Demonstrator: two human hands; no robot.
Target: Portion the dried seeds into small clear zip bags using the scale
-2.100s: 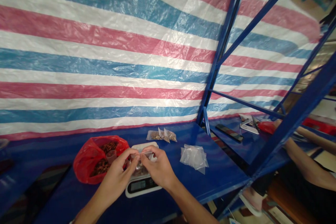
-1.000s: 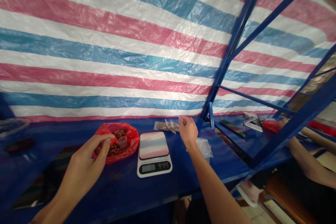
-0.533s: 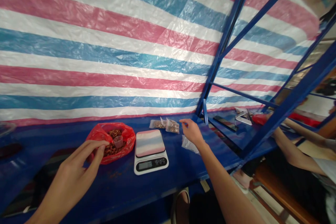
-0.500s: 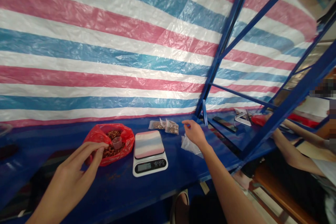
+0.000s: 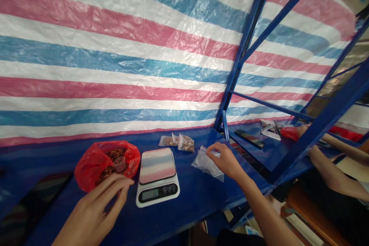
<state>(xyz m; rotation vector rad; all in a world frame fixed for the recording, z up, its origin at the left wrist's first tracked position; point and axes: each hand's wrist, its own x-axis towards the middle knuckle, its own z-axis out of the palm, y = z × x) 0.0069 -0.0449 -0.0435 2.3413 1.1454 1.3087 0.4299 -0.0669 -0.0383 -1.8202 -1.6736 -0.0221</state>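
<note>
A red plastic bag [image 5: 85, 167] is set wide open on the blue surface [image 5: 196, 201], loaded with brown nutty-looking bits [image 5: 117, 153], and a little clear cup [image 5: 119, 164] is nestled right in among them. A white digital scale [image 5: 158, 169] is placed just right of it, with the striped sheet [image 5: 115, 84] mirrored in its plate. A few small zip bags [image 5: 186, 143] filled with similar brown stuff are bunched up just past the scale's far right corner. A bunch of flat see-through bags [image 5: 202, 161] is spread out further right, and the right hand [image 5: 227, 162] is held over them, fingers curled; whether one is actually pinched in that grip can't be told from here. The left hand [image 5: 93, 208] is held in front of the red bag, thumb and fingertips pretty close; can't be told if that grip is fully together or slightly apart. Way over on the right, another person's arm [image 5: 325, 166] can be seen by a red item [image 5: 290, 133].
</note>
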